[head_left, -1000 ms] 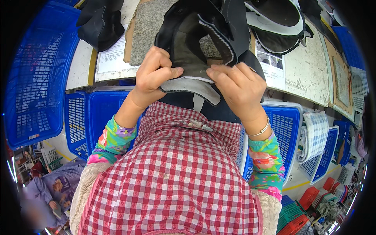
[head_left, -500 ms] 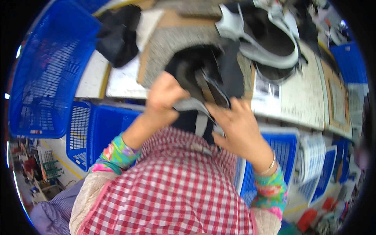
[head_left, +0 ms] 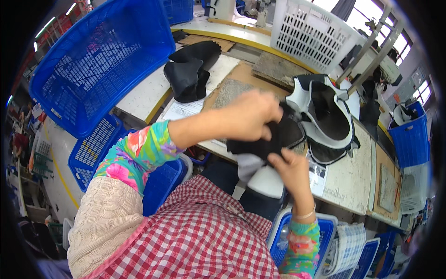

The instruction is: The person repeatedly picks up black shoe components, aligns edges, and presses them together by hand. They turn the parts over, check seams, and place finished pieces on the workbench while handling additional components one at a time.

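Note:
A black shoe upper (head_left: 248,148) with pale grey-white parts hangs over the table's front edge, close to my lap. Its rounded white part (head_left: 268,182) points down toward me. My right hand (head_left: 293,173) pinches the upper's near right side between thumb and fingers. Above the black material is my left hand (head_left: 253,116), blurred, its fingers curled and thumb lower down; what it holds is hidden. Just right of the hands lie stacked white-and-black shoe uppers (head_left: 304,114), openings upward. Folded black upper pieces (head_left: 186,81) lie on the table's left part.
A large blue basket (head_left: 104,60) stands tilted at the left. At the back is a white slotted basket (head_left: 316,35). Metal posts (head_left: 378,49) rise at the right. Below the table edge are more blue baskets (head_left: 162,183). A rough grey board (head_left: 276,67) lies on the table.
My view has tilted up and shifted. The grey strip stretched between both hands is no longer seen that way. My left hand has moved right and away, over the black upper; the right hand sits lower.

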`<state>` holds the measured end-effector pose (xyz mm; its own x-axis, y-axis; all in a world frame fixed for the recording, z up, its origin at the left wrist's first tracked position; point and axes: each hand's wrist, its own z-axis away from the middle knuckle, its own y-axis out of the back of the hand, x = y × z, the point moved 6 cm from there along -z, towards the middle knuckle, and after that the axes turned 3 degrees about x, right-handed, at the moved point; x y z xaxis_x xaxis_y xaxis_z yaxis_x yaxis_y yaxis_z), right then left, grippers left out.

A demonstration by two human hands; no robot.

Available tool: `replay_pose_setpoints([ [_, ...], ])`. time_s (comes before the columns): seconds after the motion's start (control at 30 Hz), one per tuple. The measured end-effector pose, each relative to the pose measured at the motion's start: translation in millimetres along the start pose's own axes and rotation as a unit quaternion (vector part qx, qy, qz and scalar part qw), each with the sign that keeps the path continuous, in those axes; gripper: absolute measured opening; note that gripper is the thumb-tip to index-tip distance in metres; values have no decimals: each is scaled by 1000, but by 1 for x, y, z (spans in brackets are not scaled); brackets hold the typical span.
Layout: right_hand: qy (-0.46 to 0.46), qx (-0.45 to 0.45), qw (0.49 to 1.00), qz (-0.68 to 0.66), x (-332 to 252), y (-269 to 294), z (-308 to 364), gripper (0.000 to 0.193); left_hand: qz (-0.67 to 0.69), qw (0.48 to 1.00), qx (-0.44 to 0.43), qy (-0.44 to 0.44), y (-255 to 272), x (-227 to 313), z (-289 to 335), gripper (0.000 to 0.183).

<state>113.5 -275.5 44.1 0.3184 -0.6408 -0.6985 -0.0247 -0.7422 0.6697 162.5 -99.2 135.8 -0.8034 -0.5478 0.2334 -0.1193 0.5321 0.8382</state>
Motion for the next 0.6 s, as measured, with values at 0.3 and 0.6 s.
replay_pose_setpoints([
  [0.3,-183,175,828,-501,51,-32,-19,19,-44,996,82,0,-39,48,51,67],
  [0.6,-159,218,801,-535,43,-41,-14,23,601,683,175,375,-115,-45,88,32],
])
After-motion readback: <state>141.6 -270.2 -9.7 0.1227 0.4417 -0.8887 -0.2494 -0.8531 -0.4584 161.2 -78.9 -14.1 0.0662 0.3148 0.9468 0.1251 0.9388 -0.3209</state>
